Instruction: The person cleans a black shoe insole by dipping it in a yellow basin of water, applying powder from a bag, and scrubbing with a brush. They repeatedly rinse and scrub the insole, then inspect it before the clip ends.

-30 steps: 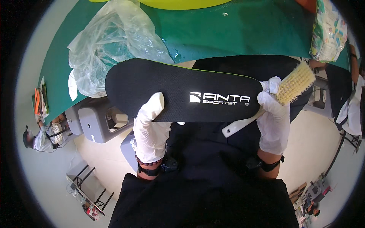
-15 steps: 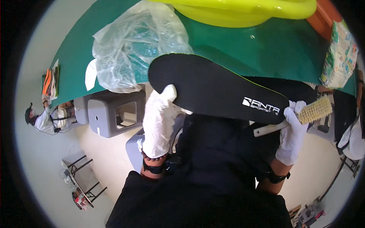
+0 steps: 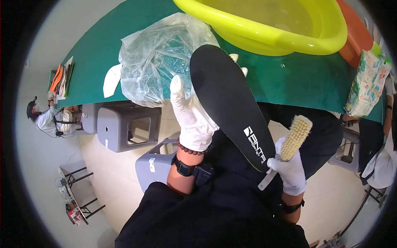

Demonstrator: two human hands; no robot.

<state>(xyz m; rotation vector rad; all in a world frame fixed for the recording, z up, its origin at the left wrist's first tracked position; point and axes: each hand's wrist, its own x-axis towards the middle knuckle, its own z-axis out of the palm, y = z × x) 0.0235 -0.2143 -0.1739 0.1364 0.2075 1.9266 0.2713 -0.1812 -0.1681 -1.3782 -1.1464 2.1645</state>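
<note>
A black shoe insole (image 3: 227,95) with white print near its heel slants across the middle. My left hand (image 3: 192,118), in a white glove, is open behind it: the thumb stands away from the insole, and fingertips show past its far edge. The rest of those fingers is hidden. My right hand (image 3: 291,175), also gloved in white, pinches the heel end between thumb and fingers. The same hand holds a scrub brush (image 3: 295,138), its pale bristles facing up and its white handle sticking out below the palm.
Beyond the insole, a crumpled clear plastic bag (image 3: 157,62) and a yellow-green basin (image 3: 264,41) with cloudy liquid lie on the green table (image 3: 99,41). A patterned soft pack (image 3: 368,82) stands at right. Grey stools (image 3: 120,128) are at left. Another person (image 3: 45,120) works at the far left.
The insole has turned from nearly level to steeply slanted, its toe end swinging up and right. My left thumb has come off its surface. The brush has moved left with my right hand.
</note>
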